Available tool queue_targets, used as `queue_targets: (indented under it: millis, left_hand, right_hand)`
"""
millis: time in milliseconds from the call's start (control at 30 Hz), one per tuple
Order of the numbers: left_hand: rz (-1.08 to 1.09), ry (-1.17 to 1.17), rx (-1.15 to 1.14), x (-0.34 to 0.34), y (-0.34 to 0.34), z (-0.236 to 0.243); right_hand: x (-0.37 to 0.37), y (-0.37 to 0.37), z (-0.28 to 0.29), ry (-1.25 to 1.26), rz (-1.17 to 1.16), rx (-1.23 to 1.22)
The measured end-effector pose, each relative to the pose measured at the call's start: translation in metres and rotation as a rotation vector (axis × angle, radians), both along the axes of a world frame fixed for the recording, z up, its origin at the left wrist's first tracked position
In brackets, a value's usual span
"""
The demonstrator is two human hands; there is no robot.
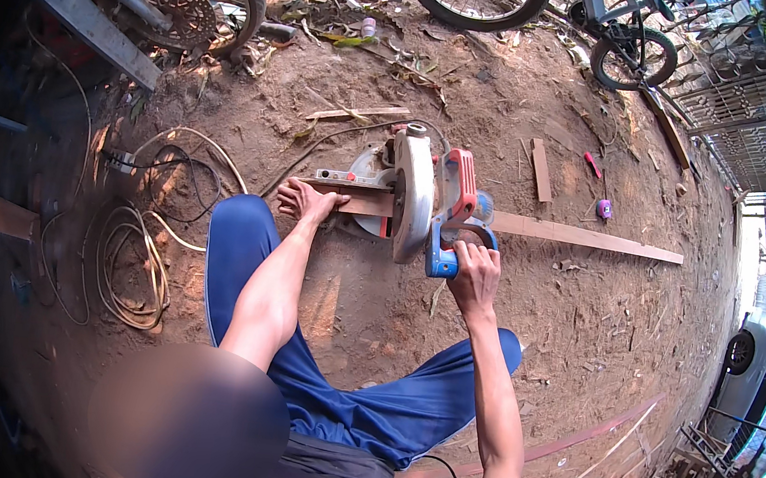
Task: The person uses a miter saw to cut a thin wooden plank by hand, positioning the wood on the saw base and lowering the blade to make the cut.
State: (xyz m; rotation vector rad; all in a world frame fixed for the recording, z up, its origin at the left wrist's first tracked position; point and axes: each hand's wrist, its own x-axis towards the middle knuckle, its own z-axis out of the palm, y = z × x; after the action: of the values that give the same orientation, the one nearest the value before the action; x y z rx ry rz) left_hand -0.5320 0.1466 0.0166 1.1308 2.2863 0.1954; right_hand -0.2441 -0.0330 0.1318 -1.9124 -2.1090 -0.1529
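A miter saw (pixel 414 191) with a pale blade guard and a red and blue motor body stands on the dirt in front of me. A long, narrow wooden plank (pixel 579 234) lies across its base and runs far out to the right. My left hand (pixel 308 201) grips the plank's left end against the metal fence (pixel 343 178), fingers over the wood. My right hand (pixel 475 281) is closed round the saw's blue handle (pixel 442 262). The guard hides the place where blade and plank meet.
A coiled cable (pixel 131 278) lies at the left. Beyond the plank are a short wood piece (pixel 541 170), a pink-handled tool (pixel 592 164) and a purple tape measure (pixel 604 209). A motorbike wheel (pixel 193 0) stands far left, a bicycle wheel (pixel 635 58) far right.
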Motion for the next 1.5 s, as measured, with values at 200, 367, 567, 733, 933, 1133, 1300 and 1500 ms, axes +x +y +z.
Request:
queue_targets:
  millis: [200,367,567,733,933,1133,1300,1500]
  left_hand:
    - [-0.005,0.003,-0.023,0.001,0.002,-0.003]
    - [-0.002,0.002,-0.021,0.002,0.002,-0.003]
    - [0.0,0.028,-0.025,0.001,0.003,-0.003]
    - [-0.003,0.028,-0.024,0.0,0.004,-0.007]
    - [-0.007,0.004,-0.022,0.001,0.002,-0.004]
    - [-0.014,-0.041,-0.027,0.0,0.001,-0.001]
    - [-0.02,-0.035,-0.017,-0.001,0.001,-0.004]
    - [-0.002,-0.024,-0.019,0.0,0.003,-0.006]
  right_hand:
    - [0.0,-0.002,-0.002,0.014,0.0,-0.002]
    - [-0.001,-0.003,-0.003,0.008,-0.008,-0.013]
    - [-0.002,-0.004,-0.005,0.005,-0.011,0.007]
    - [-0.003,-0.004,-0.005,0.012,-0.009,0.004]
    - [-0.002,-0.006,-0.007,0.009,-0.01,0.006]
    - [-0.001,-0.007,-0.011,0.021,-0.024,-0.02]
    - [-0.002,-0.007,-0.011,0.024,-0.026,-0.027]
    - [-0.001,-0.008,-0.014,0.024,-0.027,-0.032]
